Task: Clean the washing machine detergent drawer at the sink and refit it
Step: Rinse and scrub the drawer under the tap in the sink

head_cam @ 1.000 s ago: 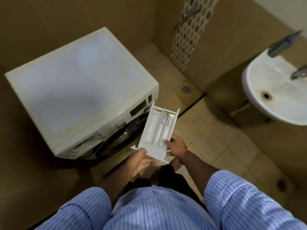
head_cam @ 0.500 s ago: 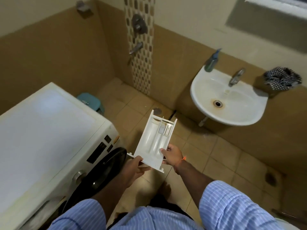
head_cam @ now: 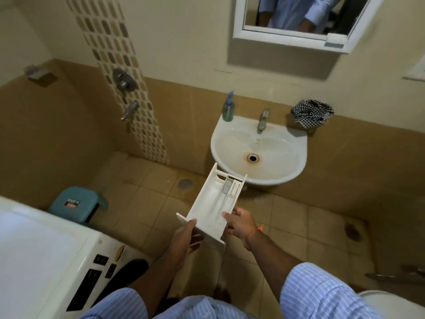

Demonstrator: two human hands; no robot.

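White drawer, blue-striped sleeves, black-and-white checked cloth, teal stool.

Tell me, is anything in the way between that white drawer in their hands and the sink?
Nothing visible blocks it. The detergent drawer, held by the left hand and right hand, points at the sink, with only bare floor tiles below. The basin looks empty; the soap bottle sits on its back rim.

White plastic detergent drawer held level above tiled floor, compartments facing up, far end just short of white wall-mounted sink, washing machine at lower left
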